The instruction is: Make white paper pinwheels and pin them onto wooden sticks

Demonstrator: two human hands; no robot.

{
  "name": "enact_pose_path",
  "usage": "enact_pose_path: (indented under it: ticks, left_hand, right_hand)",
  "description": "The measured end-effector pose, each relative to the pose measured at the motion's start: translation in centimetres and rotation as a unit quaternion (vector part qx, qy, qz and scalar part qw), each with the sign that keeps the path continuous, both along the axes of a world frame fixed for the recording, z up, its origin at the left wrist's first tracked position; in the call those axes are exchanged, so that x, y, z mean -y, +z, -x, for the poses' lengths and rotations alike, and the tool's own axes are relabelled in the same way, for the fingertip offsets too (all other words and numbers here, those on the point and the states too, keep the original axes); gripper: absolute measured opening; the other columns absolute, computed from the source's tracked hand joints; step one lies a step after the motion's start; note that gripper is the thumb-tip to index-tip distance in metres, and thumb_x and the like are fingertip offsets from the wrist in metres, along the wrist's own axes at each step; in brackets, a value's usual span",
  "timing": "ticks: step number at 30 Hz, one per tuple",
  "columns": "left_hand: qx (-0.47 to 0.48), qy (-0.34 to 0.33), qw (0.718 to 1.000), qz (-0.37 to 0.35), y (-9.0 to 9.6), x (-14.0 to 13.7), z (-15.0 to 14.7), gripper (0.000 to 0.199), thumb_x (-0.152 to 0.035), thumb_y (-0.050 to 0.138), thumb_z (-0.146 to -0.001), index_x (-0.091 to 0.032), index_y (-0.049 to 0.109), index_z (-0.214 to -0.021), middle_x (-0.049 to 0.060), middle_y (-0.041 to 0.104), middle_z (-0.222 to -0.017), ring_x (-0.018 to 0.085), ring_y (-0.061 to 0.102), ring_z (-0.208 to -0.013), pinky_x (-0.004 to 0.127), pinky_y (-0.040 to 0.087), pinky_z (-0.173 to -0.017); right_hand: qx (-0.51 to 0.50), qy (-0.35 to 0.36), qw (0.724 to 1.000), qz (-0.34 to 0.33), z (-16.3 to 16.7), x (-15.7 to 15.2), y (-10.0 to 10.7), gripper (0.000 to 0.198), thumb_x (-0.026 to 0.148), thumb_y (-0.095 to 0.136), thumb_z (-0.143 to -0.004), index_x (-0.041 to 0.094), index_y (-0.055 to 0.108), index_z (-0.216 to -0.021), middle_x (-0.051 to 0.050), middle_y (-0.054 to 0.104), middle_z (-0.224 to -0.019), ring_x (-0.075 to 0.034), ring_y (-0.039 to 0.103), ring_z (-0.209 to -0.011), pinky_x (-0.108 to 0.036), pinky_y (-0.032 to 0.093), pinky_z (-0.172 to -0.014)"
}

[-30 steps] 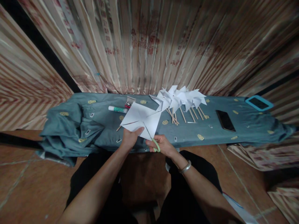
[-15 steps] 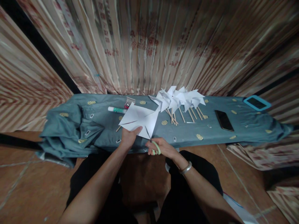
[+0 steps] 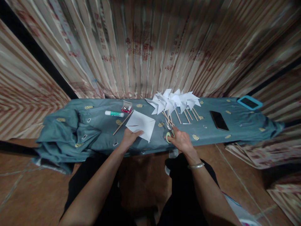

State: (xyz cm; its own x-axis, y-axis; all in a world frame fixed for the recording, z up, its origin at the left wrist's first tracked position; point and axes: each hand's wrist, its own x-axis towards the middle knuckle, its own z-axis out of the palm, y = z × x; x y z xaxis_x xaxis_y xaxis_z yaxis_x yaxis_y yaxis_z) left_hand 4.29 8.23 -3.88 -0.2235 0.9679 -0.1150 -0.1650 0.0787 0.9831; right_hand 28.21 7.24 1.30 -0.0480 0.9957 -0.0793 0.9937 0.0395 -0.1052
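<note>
My left hand point(image 3: 129, 138) grips the lower left edge of a white paper square point(image 3: 142, 121), thumb on top; slits run in from its corners. To the right, my right hand point(image 3: 181, 139) has its fingers around the green handles of a pair of scissors point(image 3: 168, 137). Their blades point away from me, low over the cloth and near the sticks of the pinwheels. Several white paper pinwheels point(image 3: 168, 99) on wooden sticks lie in an overlapping row behind. One loose wooden stick point(image 3: 122, 123) rests just left of the paper.
A glue stick point(image 3: 114, 113) and a small open red box point(image 3: 126, 107) of metal bits lie at the back left. On the right are a black phone point(image 3: 219, 120) and a blue-framed device point(image 3: 249, 103). A green patterned cloth point(image 3: 150, 147) covers the narrow table; striped curtains hang behind.
The scissors have come out of the paper and moved right with my right hand. My left hand has lowered the paper, uncovering the loose stick and the red box.
</note>
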Motion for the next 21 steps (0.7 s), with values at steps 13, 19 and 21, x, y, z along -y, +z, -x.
enact_pose_path:
  ticks: [13, 19, 21]
  left_hand:
    - [-0.219, 0.057, 0.974, -0.03, 0.5, 2.9, 6.4, 0.062, -0.04, 0.074, -0.063, -0.018, 0.059, -0.12, 0.005, 0.066, -0.099, 0.014, 0.058, -0.068, 0.028, 0.05, -0.064]
    - [-0.391, 0.115, 0.909, -0.081, 1.4, 1.1, 10.2, 0.042, -0.037, 0.059, -0.076, -0.015, 0.066, -0.11, 0.014, 0.062, -0.112, 0.027, 0.061, -0.094, 0.041, 0.052, -0.084]
    - [-0.464, 0.127, 0.871, -0.098, 1.7, -0.7, 11.0, 0.041, -0.028, 0.059, -0.075, -0.014, 0.065, -0.114, 0.015, 0.06, -0.123, 0.033, 0.05, -0.12, 0.047, 0.04, -0.103]
  right_hand:
    - [-0.011, 0.014, 0.996, -0.09, 0.6, -1.0, -0.7, 0.027, 0.029, 0.05, -0.092, 0.012, 0.067, -0.105, -0.022, 0.07, -0.097, -0.032, 0.066, -0.093, -0.038, 0.049, -0.077]
    - [-0.065, 0.048, 0.991, -0.104, 2.7, -1.5, -0.7, 0.032, 0.03, 0.046, -0.094, 0.013, 0.065, -0.114, -0.017, 0.071, -0.107, -0.027, 0.067, -0.099, -0.034, 0.048, -0.084]
    - [-0.08, 0.063, 0.99, -0.101, 3.6, -1.7, -0.8, 0.031, 0.029, 0.047, -0.095, 0.013, 0.066, -0.114, -0.015, 0.072, -0.109, -0.026, 0.067, -0.1, -0.032, 0.048, -0.086]
